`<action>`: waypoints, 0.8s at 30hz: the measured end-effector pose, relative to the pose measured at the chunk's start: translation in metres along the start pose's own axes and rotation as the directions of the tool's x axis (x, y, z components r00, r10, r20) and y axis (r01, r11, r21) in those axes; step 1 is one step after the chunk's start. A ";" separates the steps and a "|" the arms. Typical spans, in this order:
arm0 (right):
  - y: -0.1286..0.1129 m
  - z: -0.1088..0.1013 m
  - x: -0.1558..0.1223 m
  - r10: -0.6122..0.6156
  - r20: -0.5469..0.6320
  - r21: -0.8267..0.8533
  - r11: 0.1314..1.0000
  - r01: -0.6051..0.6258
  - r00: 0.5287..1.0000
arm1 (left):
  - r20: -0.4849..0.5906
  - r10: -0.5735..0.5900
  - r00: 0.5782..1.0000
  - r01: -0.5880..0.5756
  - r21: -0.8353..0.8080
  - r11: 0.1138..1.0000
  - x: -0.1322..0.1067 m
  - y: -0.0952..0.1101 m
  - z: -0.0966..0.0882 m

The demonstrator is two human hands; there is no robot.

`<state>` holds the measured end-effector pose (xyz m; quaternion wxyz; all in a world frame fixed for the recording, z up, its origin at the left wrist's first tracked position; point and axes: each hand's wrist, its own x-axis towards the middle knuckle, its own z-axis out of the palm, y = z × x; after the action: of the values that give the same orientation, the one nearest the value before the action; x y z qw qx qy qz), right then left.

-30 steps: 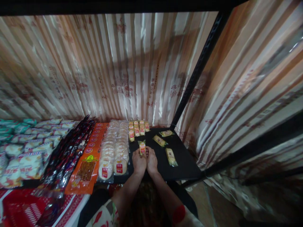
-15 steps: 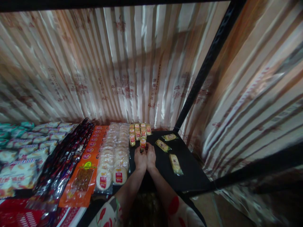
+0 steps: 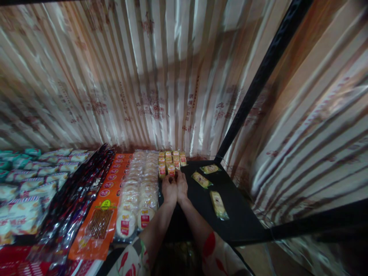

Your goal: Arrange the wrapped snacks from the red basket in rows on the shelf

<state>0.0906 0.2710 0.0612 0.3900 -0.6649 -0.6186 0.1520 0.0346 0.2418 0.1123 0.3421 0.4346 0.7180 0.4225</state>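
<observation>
Both my hands are side by side at the front of a block of small yellow snack packs [image 3: 175,157] with red labels, standing in rows on a black shelf [image 3: 198,212]. Between my fingertips is one yellow snack pack [image 3: 171,170], upright beside the pack at the block's front left. My left hand [image 3: 169,190] has its fingers closed at this pack's lower front. Close against it, my right hand [image 3: 181,187] reaches along the pack's right side with fingers bent inward. The fingertips are partly hidden.
Three loose yellow packs lie right of my hands, one of them a long pack [image 3: 218,205]. To the left are round white crackers [image 3: 126,220] in clear wrap, an orange stick-snack packet [image 3: 99,224], dark shiny packets [image 3: 74,191] and white bags [image 3: 25,214]. A black post [image 3: 258,88] rises at the right.
My hands have moved the yellow pack slightly forward and left, in against the block beside the front-left pack. The view has shifted slightly.
</observation>
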 end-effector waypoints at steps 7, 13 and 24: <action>-0.003 -0.001 0.003 0.009 0.031 -0.042 0.999 -0.008 0.999 | -0.014 0.039 0.999 -0.038 0.049 0.998 0.004 0.000 0.003; -0.004 -0.001 0.006 0.014 0.034 -0.028 1.000 -0.013 0.999 | 0.001 0.018 1.000 -0.018 0.032 0.999 0.008 -0.004 0.004; 0.000 0.000 -0.002 -0.082 -0.001 0.030 0.996 0.082 0.997 | -0.014 0.137 0.990 -0.137 -0.018 0.990 -0.011 0.008 -0.008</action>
<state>0.0904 0.2694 0.0607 0.4060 -0.6329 -0.6431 0.1452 0.0348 0.2312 0.1246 0.3116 0.4769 0.6846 0.4547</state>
